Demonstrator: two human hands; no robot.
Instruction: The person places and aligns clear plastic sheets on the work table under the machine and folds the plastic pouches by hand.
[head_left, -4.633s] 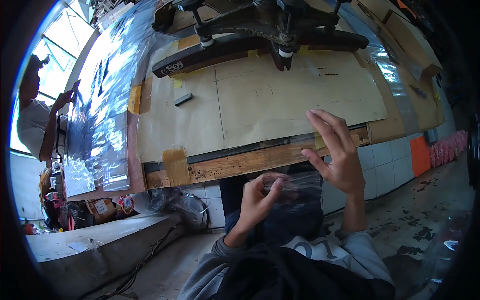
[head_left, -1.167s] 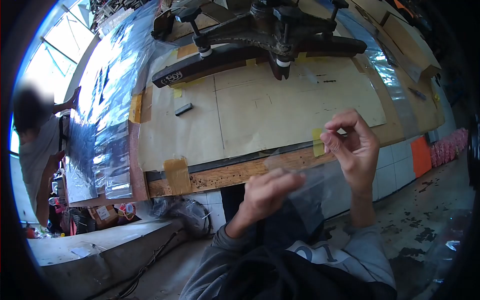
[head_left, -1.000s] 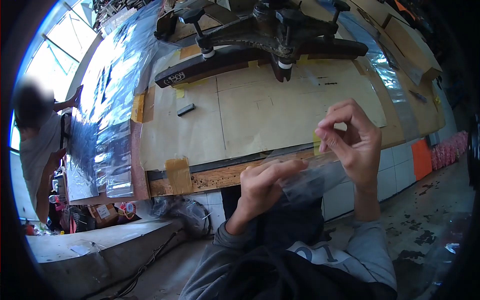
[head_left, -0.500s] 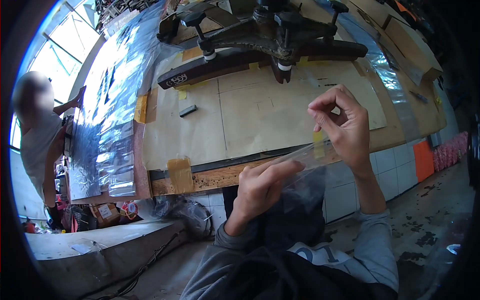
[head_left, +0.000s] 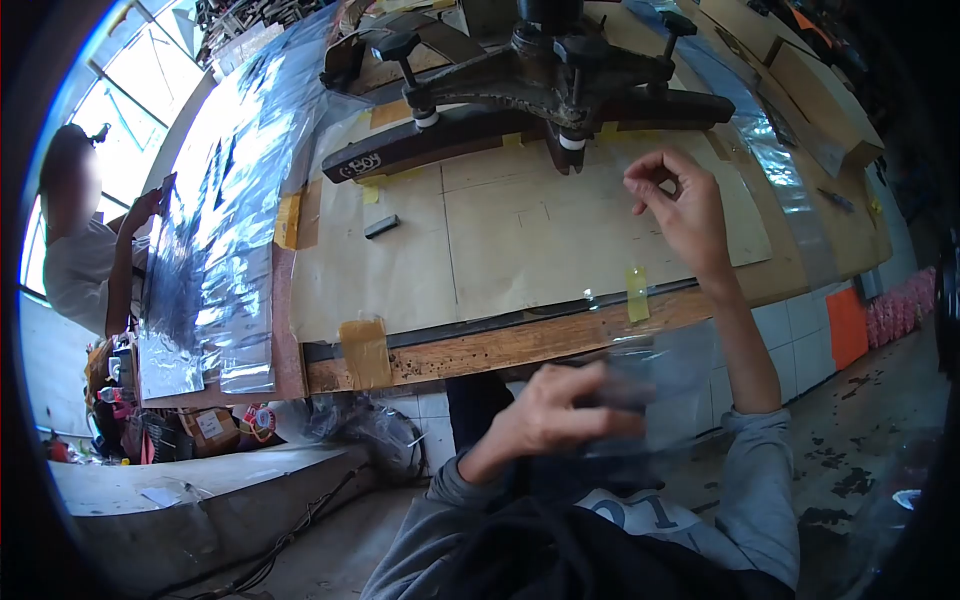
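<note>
My left hand (head_left: 562,408) is low in front of the table's front edge, its fingers smeared by motion and closed on a clear plastic sheet or bag (head_left: 682,385). The thin plastic spreads to the right of that hand, below the wooden edge. Above the pale board, my right hand (head_left: 685,210) is raised with thumb and fingers curled into a pinch; whatever it holds, if anything, is too small to make out. A strip of yellow tape (head_left: 637,293) sticks to the board's front edge, between the two hands.
A black metal clamp frame (head_left: 560,90) stands over the pale board (head_left: 520,240). A small dark block (head_left: 381,227) lies on it. Brown tape (head_left: 365,353) wraps the wooden edge. Plastic sheeting (head_left: 235,230) covers the left side, where another person (head_left: 85,260) stands.
The plastic, stretched between both hands before, now trails from my left hand. That hand has moved down and right; my right hand has risen slightly. The other person has shifted posture.
</note>
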